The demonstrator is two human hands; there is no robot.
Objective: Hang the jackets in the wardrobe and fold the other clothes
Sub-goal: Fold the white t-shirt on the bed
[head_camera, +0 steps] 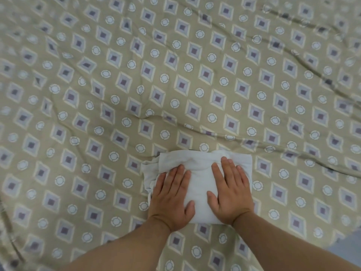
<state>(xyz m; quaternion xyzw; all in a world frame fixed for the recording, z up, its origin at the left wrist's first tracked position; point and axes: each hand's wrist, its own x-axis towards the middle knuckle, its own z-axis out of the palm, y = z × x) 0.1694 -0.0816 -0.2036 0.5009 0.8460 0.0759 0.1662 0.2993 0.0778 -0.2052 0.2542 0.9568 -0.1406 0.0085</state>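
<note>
We look down from the head camera at a tan bedsheet [121,79] printed with rows of grey diamonds and pale circles. It fills nearly the whole view. It lies creased, with the deepest wrinkles at the far right.

The white garment [199,173] lies on the bedsheet in the near part of the scene, slightly right of centre. It is folded into a compact, roughly rectangular bundle. Its right edge is straight. Its left side is looser, with bunched layers of cloth projecting past the fold. A small dark spot shows at the far edge of the bundle; we cannot tell what it is.

Both hands rest palm-down on top of the garment. The left hand [172,198] covers the near left part of the bundle, its fingers [180,177] straight, close together and pointing to the far side. The right hand [231,194] covers the near right part, its fingers [226,169] likewise straight and flat. Neither hand grips or pinches the cloth; both press on it with extended fingers. The hands are near each other but apart, with a strip of white cloth visible between the thumbs.

The left forearm [127,247] and the right forearm [283,241] are bare and enter from the near edge. At the near right corner a grey surface [347,251] shows beyond the bedsheet.
</note>
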